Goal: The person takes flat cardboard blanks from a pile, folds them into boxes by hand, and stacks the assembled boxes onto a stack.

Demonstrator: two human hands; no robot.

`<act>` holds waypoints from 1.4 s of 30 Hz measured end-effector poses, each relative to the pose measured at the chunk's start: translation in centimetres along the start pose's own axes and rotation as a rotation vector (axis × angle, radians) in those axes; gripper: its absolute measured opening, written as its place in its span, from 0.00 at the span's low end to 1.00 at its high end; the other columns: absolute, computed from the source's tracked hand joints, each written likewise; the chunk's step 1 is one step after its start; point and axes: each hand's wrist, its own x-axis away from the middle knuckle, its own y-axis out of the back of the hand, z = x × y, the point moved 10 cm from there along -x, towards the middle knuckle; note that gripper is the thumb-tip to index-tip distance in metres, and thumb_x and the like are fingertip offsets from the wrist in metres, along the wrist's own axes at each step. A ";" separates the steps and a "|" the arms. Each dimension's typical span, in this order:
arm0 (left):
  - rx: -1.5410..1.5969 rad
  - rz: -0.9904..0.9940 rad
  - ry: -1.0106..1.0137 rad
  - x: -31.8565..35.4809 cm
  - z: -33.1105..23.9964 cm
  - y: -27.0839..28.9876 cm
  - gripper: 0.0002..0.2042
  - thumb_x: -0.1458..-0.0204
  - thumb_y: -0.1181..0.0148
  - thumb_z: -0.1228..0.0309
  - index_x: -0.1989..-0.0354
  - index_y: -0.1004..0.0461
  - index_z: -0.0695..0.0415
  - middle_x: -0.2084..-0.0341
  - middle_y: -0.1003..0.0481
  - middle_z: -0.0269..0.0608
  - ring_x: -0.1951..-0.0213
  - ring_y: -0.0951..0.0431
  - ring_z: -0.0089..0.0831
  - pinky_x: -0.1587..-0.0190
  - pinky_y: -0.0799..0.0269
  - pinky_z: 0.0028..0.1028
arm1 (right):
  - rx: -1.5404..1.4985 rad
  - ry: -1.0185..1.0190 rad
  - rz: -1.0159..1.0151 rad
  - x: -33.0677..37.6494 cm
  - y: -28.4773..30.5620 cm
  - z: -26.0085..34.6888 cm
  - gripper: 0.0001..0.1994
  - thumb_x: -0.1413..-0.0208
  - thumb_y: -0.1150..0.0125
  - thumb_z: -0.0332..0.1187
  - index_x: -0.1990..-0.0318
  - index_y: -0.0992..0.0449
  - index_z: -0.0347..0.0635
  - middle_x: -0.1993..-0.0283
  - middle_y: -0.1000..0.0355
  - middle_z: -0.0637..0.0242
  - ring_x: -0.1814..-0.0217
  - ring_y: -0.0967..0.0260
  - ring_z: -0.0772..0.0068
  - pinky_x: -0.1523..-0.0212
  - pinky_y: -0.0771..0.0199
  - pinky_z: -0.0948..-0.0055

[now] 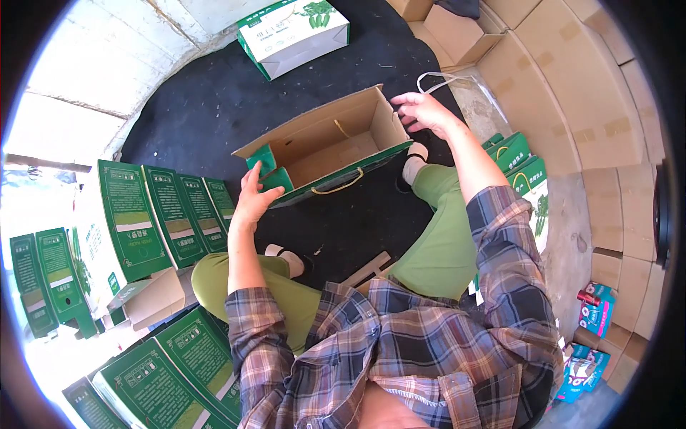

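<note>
An open-topped cardboard gift box [336,149], green outside and brown inside, lies in front of me on a black floor mat. A yellow cord handle [337,182] hangs on its near side, and another shows inside the far wall. My left hand [251,196] is at the box's left end, its fingers against the folded green end flaps [270,166]. At the right end, my right hand [423,114] has its fingers spread and slightly bent beside the brown end panel. Whether those fingertips touch the panel is hard to make out.
Green printed boxes [132,222] stand in rows at the left, more [166,372] at lower left. A finished-looking green and white box [294,32] lies at the far end. Brown cartons [557,79] are stacked along the right, near a white strap [457,77] and blue packets [582,372].
</note>
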 end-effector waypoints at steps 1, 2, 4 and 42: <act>0.003 0.025 0.029 -0.1 0.2 -0.2 0.41 0.59 0.35 0.65 0.34 0.47 0.52 0.38 0.46 0.44 0.41 0.40 0.40 0.42 0.40 0.36 | -0.054 0.034 0.070 -0.2 -1.1 0.3 0.19 0.43 0.51 0.30 0.43 0.33 0.44 0.48 0.31 0.60 0.51 0.32 0.66 0.55 0.27 0.65; 0.006 0.051 0.058 -0.2 0.5 -0.3 0.42 0.60 0.34 0.64 0.34 0.48 0.54 0.37 0.47 0.46 0.38 0.42 0.40 0.41 0.40 0.36 | -0.058 0.034 0.070 -0.4 -1.4 0.3 0.19 0.43 0.51 0.30 0.43 0.33 0.44 0.48 0.31 0.60 0.51 0.32 0.66 0.55 0.27 0.65; 0.023 0.071 0.093 -0.3 1.2 -0.4 0.43 0.60 0.33 0.61 0.34 0.48 0.55 0.37 0.46 0.47 0.38 0.43 0.40 0.40 0.41 0.37 | -0.056 0.024 0.122 -0.7 -2.9 0.5 0.19 0.41 0.51 0.32 0.42 0.34 0.42 0.46 0.33 0.60 0.48 0.33 0.65 0.53 0.29 0.64; -0.912 -0.238 -0.330 0.6 -3.5 -3.3 0.41 0.74 0.24 0.65 0.44 0.35 0.51 0.50 0.35 0.43 0.48 0.35 0.43 0.47 0.35 0.39 | 1.237 0.478 -0.148 2.1 -9.3 1.6 0.39 0.67 0.28 0.29 0.41 0.38 0.46 0.43 0.39 0.62 0.39 0.45 0.59 0.46 0.37 0.61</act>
